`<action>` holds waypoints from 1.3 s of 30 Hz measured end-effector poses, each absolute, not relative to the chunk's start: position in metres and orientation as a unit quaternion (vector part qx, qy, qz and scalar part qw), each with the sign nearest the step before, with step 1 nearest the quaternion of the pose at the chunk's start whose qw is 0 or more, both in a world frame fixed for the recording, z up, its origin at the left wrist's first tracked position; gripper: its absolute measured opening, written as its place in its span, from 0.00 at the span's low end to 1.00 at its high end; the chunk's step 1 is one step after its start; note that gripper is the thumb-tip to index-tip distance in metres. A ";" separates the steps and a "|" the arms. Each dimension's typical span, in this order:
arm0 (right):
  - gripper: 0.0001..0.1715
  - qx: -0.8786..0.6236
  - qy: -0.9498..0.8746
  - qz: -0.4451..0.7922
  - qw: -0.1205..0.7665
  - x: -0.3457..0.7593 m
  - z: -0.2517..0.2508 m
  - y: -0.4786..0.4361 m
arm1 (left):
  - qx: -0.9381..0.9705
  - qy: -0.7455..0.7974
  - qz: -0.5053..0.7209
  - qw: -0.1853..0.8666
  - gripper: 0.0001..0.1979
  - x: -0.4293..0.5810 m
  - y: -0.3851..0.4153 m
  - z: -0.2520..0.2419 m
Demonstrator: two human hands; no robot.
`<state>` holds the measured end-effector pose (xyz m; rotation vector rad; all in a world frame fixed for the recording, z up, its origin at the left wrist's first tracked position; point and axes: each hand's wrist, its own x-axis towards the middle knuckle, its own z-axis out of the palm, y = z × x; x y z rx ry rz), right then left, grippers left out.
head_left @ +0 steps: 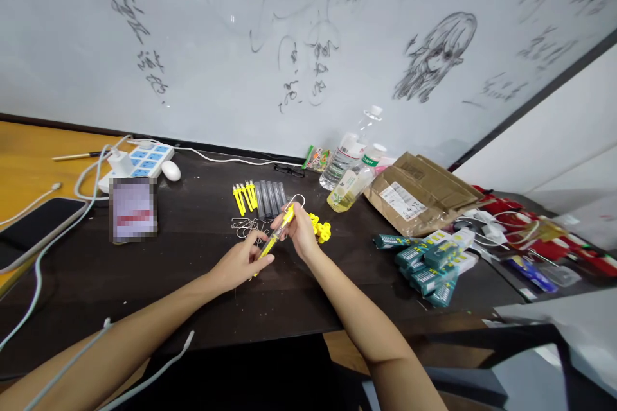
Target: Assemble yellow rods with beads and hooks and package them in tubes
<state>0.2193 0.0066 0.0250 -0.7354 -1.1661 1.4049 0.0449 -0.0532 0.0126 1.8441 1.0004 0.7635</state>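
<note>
A slim yellow stick with a clear tube section (pixel 273 242) slants between my hands, with a bent wire hook (pixel 299 198) at its upper end. My left hand (pixel 243 261) pinches its lower part between thumb and fingers. Around the yellow upper end, my right hand (pixel 302 233) is closed. Just beyond them lie several yellow pointed parts (pixel 245 196) in a row, beside several clear tubes (pixel 270 198). Loose wire hooks (pixel 248 228) are heaped left of the stick. Small yellow caps (pixel 321 228) sit right of my right hand, partly hidden by it.
At the back right stand two bottles (pixel 344 164) near a cardboard parcel (pixel 424 196). Several green-and-white boxes (pixel 431 263) are piled on the dark table (pixel 183 282). A power strip (pixel 144 160), a white mouse (pixel 170 171) and a phone (pixel 38 231) are left; cables cross there.
</note>
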 end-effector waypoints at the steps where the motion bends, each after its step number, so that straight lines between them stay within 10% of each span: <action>1: 0.22 -0.311 -0.499 0.605 0.537 0.219 0.026 0.005 | 0.749 0.390 0.306 0.439 0.16 0.045 -0.054 0.012; 18: 0.30 -0.330 -0.588 0.617 0.406 0.212 0.019 -0.003 | 0.675 0.379 0.391 0.498 0.16 0.043 -0.047 0.006; 30: 0.18 -0.372 -0.836 0.263 0.305 0.207 0.011 -0.021 | 0.575 0.387 0.446 0.566 0.29 0.041 -0.044 0.008; 39: 0.15 -0.415 -0.861 0.112 0.273 0.243 0.047 -0.019 | 0.564 0.376 0.471 0.564 0.19 0.044 -0.045 0.011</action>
